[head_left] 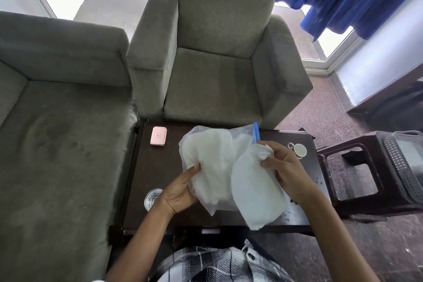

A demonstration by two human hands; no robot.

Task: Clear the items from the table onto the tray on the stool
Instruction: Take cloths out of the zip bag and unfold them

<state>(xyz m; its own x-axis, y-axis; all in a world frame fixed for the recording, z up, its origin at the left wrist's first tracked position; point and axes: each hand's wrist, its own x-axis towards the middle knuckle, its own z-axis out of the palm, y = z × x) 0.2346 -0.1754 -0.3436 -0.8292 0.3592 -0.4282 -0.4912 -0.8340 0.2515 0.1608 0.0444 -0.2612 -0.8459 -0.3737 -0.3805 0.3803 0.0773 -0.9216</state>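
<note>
Above the near half of the dark table, the left hand grips the lower edge of a clear zip bag filled with white material. The right hand pinches the crumpled top of a white cloth piece that overlaps the bag's right side. A glass stands at the near left edge; a pink case lies towards the far left corner and a small cup by the far right edge. Beside the right edge, a dark stool carries the perforated tray, and a grey armchair stands behind the table.

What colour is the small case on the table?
Pink; the case shows best in the head view.
</note>
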